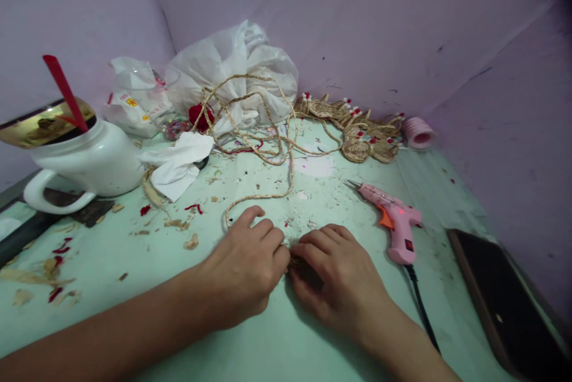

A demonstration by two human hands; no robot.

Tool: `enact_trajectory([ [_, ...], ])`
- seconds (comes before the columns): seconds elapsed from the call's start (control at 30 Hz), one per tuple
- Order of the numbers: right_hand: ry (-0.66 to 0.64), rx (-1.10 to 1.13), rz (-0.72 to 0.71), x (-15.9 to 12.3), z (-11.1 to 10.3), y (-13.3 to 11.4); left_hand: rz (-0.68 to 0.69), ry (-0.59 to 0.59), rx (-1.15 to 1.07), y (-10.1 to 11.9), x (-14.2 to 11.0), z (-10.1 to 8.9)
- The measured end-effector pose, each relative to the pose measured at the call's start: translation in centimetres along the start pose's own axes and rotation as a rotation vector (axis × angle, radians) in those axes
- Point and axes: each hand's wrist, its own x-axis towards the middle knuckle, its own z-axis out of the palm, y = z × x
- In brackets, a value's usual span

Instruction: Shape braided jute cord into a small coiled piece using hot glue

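My left hand (243,266) and my right hand (337,278) rest side by side on the pale green table (277,340), fingers curled and pressed together over a small brown woven piece of jute (300,264) that shows only between them. A braided jute cord (263,149) runs from beside my left index finger back to a loose tangle in front of a white plastic bag (236,66). A pink glue gun (393,218) lies just right of my right hand, its nozzle pointing away to the left, a red light glowing on its body.
A white jug (84,158) with a gold lid and red stick stands at the left. Crumpled tissue (179,161), a red ball (201,115), finished coiled jute pieces (357,132), a pink spool (417,133) and a dark board (504,298) surround the hands. Scraps litter the table.
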Motion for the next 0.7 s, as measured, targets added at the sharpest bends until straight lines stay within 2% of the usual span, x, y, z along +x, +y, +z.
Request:
enact_trajectory([
  [0.17, 0.011, -0.018, -0.007, 0.1, 0.2, 0.0, 0.05, 0.016, 0.019, -0.3, 0.3, -0.8],
  [0.37, 0.053, 0.075, 0.038, 0.3, 0.1, 0.4, -0.054, 0.14, -0.15, -1.3, 0.1, -1.7],
  [0.47, 0.09, 0.074, 0.025, 0.2, -0.1, 0.5, -0.044, 0.176, -0.179, -1.6, -0.1, -1.6],
  [0.6, 0.132, 0.033, 0.017, 0.1, -0.2, 0.7, -0.019, 0.159, -0.161, -1.5, -0.2, -1.2],
  [0.7, 0.161, 0.015, 0.013, 0.1, -0.1, 0.8, -0.049, 0.178, -0.124, -1.2, -0.2, -0.7],
])
